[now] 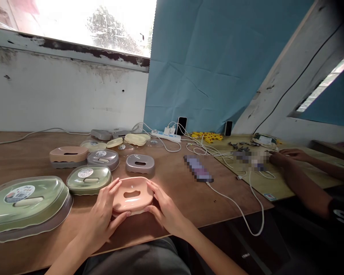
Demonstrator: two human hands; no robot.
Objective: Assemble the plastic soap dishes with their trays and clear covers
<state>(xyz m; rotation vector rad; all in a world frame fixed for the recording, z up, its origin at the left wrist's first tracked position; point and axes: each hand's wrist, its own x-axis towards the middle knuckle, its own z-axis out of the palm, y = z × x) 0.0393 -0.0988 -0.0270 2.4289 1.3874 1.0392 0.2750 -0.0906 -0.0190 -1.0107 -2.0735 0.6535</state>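
Note:
Between my two hands is a pink plastic soap dish (133, 194) with a slot in its top and a pale lower part showing beneath. My left hand (106, 208) grips its left end, fingers on the upper rim and thumb along the front. On the opposite end my right hand (164, 208) holds it the same way. Just behind it sits a grey-mauve soap dish (140, 163) with a slot. To the left lies a green soap dish (88, 178) under a clear lid with a round label.
A larger stack of green lidded dishes (25, 202) stands at left, with pink (68, 153) and grey ones (103, 158) behind. A phone (198, 168) with a white cable lies right. A power strip (166, 135) sits at the wall. Another person's arms (301, 172) reach in at right.

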